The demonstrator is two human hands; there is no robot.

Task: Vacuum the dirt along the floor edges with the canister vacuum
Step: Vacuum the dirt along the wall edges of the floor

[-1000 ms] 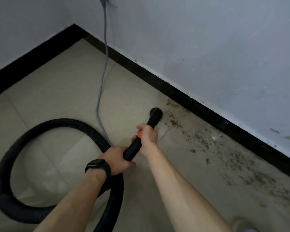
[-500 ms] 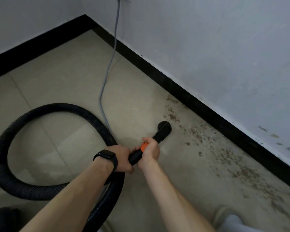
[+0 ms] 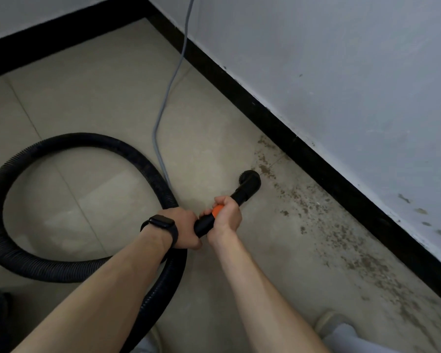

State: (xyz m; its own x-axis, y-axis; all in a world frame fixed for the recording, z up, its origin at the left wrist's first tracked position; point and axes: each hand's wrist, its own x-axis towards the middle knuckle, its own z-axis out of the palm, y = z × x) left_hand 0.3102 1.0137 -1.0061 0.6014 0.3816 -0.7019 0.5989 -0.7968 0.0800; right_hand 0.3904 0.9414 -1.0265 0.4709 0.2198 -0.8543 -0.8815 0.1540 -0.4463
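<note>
Now: nozzle at the head of the dirt trail

Underfoot, the beige tiled floor point(image 3: 99, 103) meets a pale wall point(image 3: 341, 72) along a black skirting point(image 3: 265, 115) that turns a corner at the top left. A black ribbed hose point(image 3: 0, 189) lies in one wide loop over the left half of the floor and crosses itself under the left wrist. Brown dirt point(image 3: 341, 238) is strewn in a band beside the skirting, from the middle of the view down to the lower right. A grey cable point(image 3: 173, 80) hangs down the wall and runs across the tiles, passing behind the hose loop. A pale shoe point(image 3: 329, 322) shows at the bottom, near the dirt.

The black wand ends in a round nozzle point(image 3: 251, 180), down at the floor at the near end of the dirt band. The right grip point(image 3: 227, 215) is clamped round the wand by an orange part point(image 3: 217, 211); the left grip point(image 3: 182, 228), wearing a black watch point(image 3: 161, 221), is clamped just behind it.
</note>
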